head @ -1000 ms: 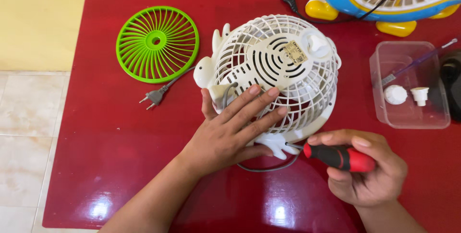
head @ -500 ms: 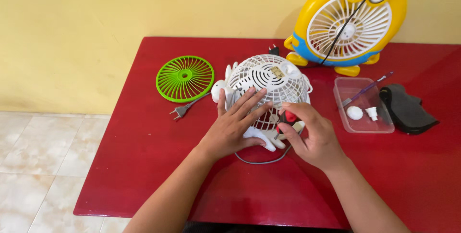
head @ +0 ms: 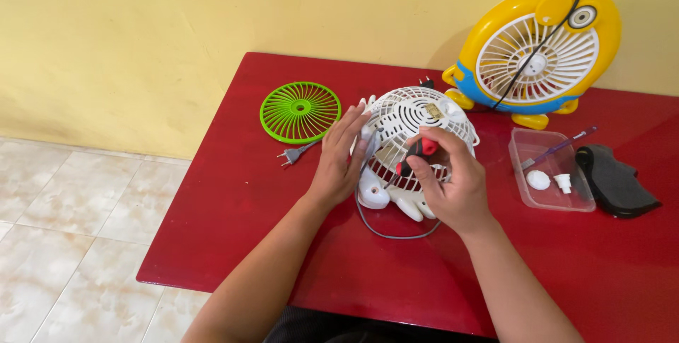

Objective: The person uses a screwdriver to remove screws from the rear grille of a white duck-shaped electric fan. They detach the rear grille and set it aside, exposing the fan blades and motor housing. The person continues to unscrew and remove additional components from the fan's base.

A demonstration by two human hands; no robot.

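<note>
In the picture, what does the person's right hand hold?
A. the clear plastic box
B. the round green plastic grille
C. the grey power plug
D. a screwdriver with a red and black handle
D: the right hand closes around the screwdriver with a red and black handle at the white plastic fan, while the round green plastic grille lies apart on the red table.

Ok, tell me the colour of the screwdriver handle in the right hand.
The screwdriver handle is red and black, held in the right hand against the white fan; the head view shows it.
</note>
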